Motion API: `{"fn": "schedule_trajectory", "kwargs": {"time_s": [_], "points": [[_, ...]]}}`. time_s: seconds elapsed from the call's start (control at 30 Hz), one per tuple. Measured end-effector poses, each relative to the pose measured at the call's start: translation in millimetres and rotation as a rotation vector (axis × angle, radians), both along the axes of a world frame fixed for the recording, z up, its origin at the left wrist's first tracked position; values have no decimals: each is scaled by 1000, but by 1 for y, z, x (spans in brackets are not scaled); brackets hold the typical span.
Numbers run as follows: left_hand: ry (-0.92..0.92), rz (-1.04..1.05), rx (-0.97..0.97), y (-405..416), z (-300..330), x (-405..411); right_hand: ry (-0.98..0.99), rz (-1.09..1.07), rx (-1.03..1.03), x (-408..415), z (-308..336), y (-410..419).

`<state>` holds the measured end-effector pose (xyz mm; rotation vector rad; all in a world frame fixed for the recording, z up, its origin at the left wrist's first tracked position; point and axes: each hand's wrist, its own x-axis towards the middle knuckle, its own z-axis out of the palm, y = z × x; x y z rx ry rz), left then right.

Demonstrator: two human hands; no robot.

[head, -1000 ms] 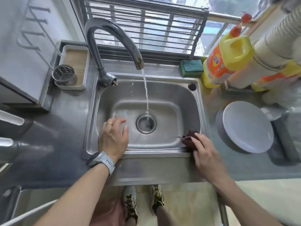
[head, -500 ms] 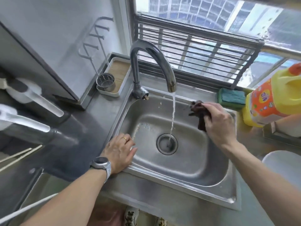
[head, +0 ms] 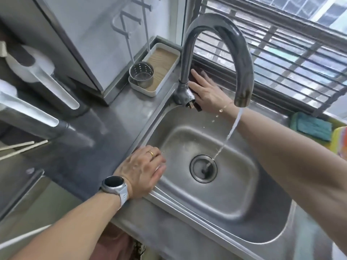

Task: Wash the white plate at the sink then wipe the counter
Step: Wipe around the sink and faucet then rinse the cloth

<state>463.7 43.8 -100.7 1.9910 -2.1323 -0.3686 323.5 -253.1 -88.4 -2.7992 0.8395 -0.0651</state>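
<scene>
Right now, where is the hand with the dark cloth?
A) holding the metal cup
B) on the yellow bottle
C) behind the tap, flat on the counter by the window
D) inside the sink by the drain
C: the right hand lies with straight fingers on the dark cloth behind the base of the tap, while the left hand rests on the sink rim.
</scene>
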Motion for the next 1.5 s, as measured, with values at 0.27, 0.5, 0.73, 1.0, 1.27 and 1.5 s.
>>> {"fn": "schedule_trajectory", "kwargs": {"time_s": [0.27, 0.5, 0.73, 1.0, 1.27, 1.5], "points": [[-6, 1, 23, 1, -4, -1, 21, -370, -13, -100, -18, 39], [4, -14, 24, -1, -3, -2, 123, -686, -111, -162, -15, 70], [-24, -23, 0, -1, -3, -3, 43, -664, -108, -146, -10, 68], [19, -30, -18, 1, -4, 0, 171, -313, -167, -206, -4, 161], [58, -31, -75, 0, -11, 2, 610, -522, 455, -209, 5, 252], [266, 228, -311, 0, -2, 9, -261, -798, 919, -19, 24, 283]]}}
